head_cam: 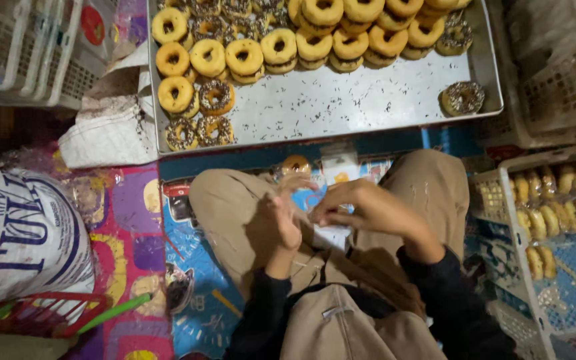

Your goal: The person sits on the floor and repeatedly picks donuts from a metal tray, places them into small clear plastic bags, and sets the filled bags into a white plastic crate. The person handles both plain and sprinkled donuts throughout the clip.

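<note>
I sit cross-legged in tan trousers, and both hands meet over my lap. My left hand [287,217] and my right hand [361,208] pinch a clear plastic bag [331,170] with a doughnut [296,165] inside it, fingers closed on the bag's mouth. Right in front of my knees lies a large metal tray [341,100] scattered with chocolate sprinkles. Several rows of yellow-glazed doughnuts [281,48] fill its far side, and sprinkle-covered doughnuts [216,97] sit at its left. One sprinkled doughnut [463,98] lies alone at the tray's right.
A white plastic crate [501,200] on my right holds several wrapped doughnuts [561,200]. A large white sack [21,233] and a red wire basket [41,313] stand at my left. White baskets [15,53] stack at far left, and a colourful mat [135,227] covers the floor.
</note>
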